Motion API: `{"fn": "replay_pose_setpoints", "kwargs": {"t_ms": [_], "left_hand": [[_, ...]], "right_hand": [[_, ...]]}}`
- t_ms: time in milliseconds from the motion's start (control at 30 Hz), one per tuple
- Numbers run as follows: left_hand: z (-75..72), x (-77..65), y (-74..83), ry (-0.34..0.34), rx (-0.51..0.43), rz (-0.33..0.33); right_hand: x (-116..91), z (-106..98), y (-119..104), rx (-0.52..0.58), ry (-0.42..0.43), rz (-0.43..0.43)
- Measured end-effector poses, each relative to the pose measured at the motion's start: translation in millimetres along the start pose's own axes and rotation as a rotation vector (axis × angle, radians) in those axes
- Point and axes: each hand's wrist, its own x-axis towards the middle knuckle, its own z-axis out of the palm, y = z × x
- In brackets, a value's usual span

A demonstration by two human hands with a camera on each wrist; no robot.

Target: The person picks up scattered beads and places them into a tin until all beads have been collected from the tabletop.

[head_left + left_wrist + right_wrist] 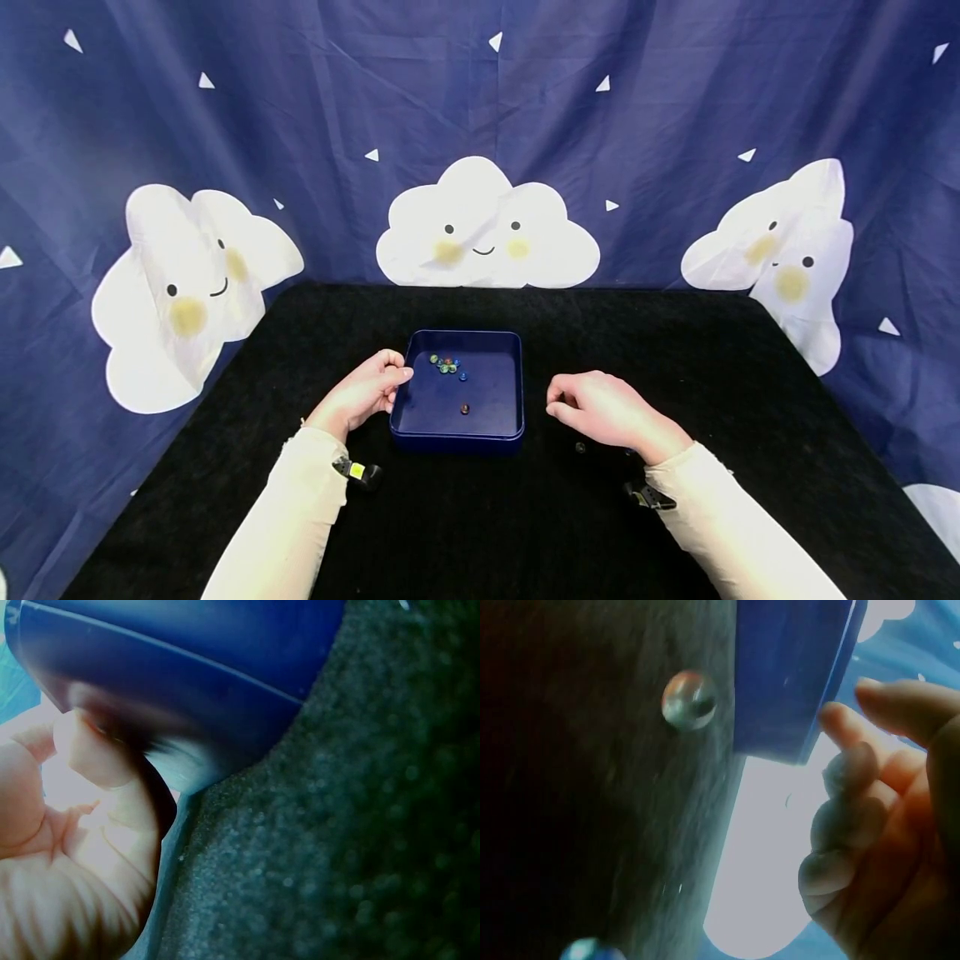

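Observation:
A dark blue square tray (456, 436) sits on the black table, seen from above in the head view. My left hand (365, 390) grips its left wall, thumb at the rim and fingers outside; the left wrist view shows this hand (90, 802) close against the tray's side (225, 697). Inside, several small glass marbles (447, 367) cluster toward the back left, with an amber marble (465, 409) nearer the front. Right of the tray, my right hand (603, 408) hovers with loosely bent fingers; in the right wrist view, thumb and forefinger are apart with nothing between them.
A clear marble (689, 700) with an orange tint lies on the table below my right hand. A blue marble (628, 452) lies near the right wrist. Behind the table hangs a blue curtain (337, 100) with white clouds.

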Motion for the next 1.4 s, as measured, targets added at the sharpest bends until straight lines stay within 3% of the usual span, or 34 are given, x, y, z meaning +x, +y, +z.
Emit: {"fn": "replay_pose_setpoints", "kwargs": {"t_ms": [267, 633, 1400], "left_hand": [[0.2, -1.2, -0.1, -0.002, 0.01, 0.005], [0.7, -1.1, 0.5, 0.003, -0.007, -0.004], [-0.3, -0.4, -1.2, 0.004, -0.005, -0.001]], "right_hand": [[-16, -5, 16, 0.01, -0.155, 0.015], [-27, -8, 17, 0.077, -0.351, 0.048], [-22, 2, 14, 0.018, -0.297, 0.004]]}}
